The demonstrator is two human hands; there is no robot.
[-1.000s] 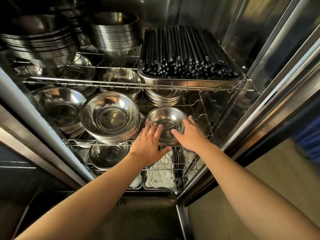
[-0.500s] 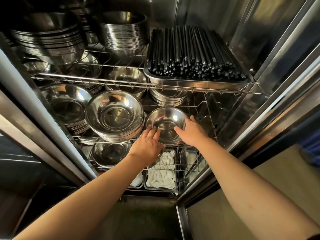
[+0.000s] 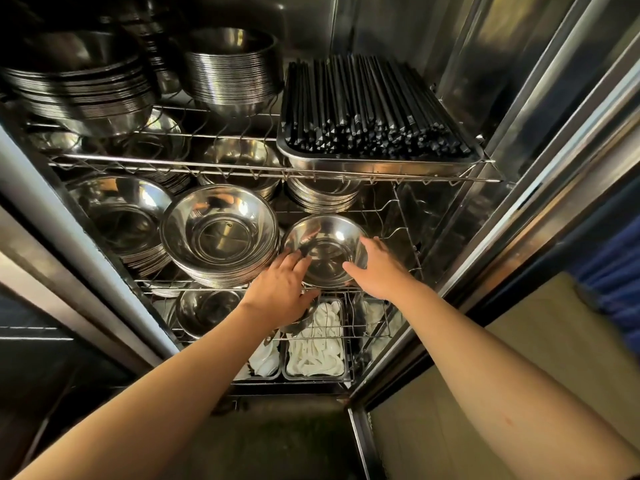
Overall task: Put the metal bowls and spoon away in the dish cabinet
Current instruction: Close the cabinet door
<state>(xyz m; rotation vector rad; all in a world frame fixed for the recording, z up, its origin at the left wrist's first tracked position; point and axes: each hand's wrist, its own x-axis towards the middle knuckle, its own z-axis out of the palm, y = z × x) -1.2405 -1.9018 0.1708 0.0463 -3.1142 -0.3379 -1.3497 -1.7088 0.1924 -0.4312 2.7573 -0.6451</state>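
A small metal bowl (image 3: 325,252) sits on the right part of the middle wire shelf (image 3: 398,233) of the open dish cabinet. My left hand (image 3: 280,289) lies over its near-left rim with the fingers curled onto the edge. My right hand (image 3: 381,268) grips its right rim. To the bowl's left stands a stack of larger metal bowls (image 3: 220,233), nearly touching it. A dark curved metal rim (image 3: 299,323) shows just under my left hand; what it belongs to is hidden. No spoon is visible in either hand.
Further bowl stacks (image 3: 121,216) fill the left of the middle shelf and the top shelf (image 3: 228,71). A tray of black chopsticks (image 3: 374,109) sits top right. Trays of white spoons (image 3: 317,344) and a bowl (image 3: 204,310) occupy the bottom shelf. The cabinet door frame (image 3: 519,202) runs along the right.
Both hands have stayed on the small bowl and slid it slightly deeper onto the middle shelf. My view has shifted a little to the left.
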